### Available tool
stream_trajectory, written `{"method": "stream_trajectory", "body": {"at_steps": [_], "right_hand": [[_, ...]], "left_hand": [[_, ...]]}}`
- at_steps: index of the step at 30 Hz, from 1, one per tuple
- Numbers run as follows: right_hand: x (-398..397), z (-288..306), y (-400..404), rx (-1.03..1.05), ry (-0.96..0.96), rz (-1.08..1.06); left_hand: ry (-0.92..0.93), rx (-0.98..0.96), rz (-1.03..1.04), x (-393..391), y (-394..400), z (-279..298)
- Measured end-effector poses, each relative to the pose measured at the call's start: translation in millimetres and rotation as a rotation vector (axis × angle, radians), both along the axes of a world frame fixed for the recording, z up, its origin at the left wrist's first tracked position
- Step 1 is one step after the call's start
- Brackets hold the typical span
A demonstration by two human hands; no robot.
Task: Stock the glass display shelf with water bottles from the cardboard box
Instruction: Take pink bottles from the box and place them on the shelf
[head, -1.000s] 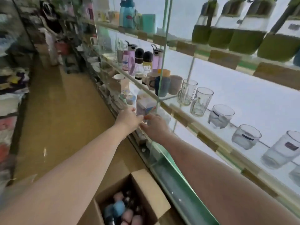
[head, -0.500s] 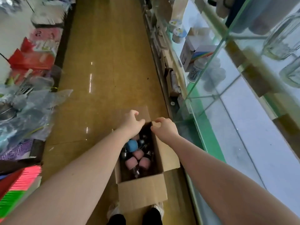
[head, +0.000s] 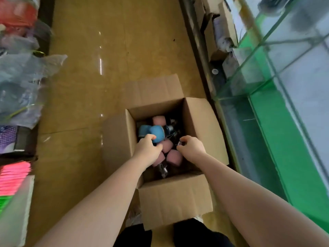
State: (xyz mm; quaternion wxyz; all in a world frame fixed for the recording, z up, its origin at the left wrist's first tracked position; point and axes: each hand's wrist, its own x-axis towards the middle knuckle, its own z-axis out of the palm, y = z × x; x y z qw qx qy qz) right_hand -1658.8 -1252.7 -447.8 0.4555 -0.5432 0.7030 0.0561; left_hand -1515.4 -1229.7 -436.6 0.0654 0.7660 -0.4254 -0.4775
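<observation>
Inside the open brown cardboard box point(head: 175, 198) on the floor, your left hand point(head: 147, 150) curled round a blue-capped water bottle point(head: 154, 132), while your right hand point(head: 192, 148) pinched something small among the pink-capped bottles point(head: 173, 156).

- The cardboard box point(head: 175, 196) stands on the floor point(head: 106, 68), just in front of the person's legs point(head: 195, 234), with its four flaps folded outward.
- The water bottles point(head: 156, 132) lie packed together inside the box, near its middle.
- The left hand point(head: 148, 149) reaches into the box from the left side and rests on the bottles.
- The right hand point(head: 191, 148) reaches in from the right, beside the left hand, with the bottles between them.
- The glass display shelf point(head: 277, 97) runs along the right of the box, close to its right flap.
- Plastic bags point(head: 21, 86) and stacked goods point(head: 12, 177) lie along the left edge of the floor, well apart from the box.
</observation>
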Motion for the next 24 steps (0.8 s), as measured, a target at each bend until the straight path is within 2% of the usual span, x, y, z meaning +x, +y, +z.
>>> {"method": "stream_trajectory", "body": {"at_steps": [5, 10, 17, 24], "right_hand": [[18, -137, 16, 0.09, -0.012, 0.029], [35, -232, 24, 0.126, 0.003, 0.138], [38, -276, 24, 0.133, 0.059, 0.306], [31, -294, 24, 0.245, -0.059, 0.358]], "left_hand": [[0.043, 0.073, 0.041, 6, 16, -144], [0.007, 0.083, 0.029, 5, 14, -240], [-0.068, 0.14, 0.079, 1, -3, -317], [-0.073, 0.242, 0.087, -1, -11, -356]]}}
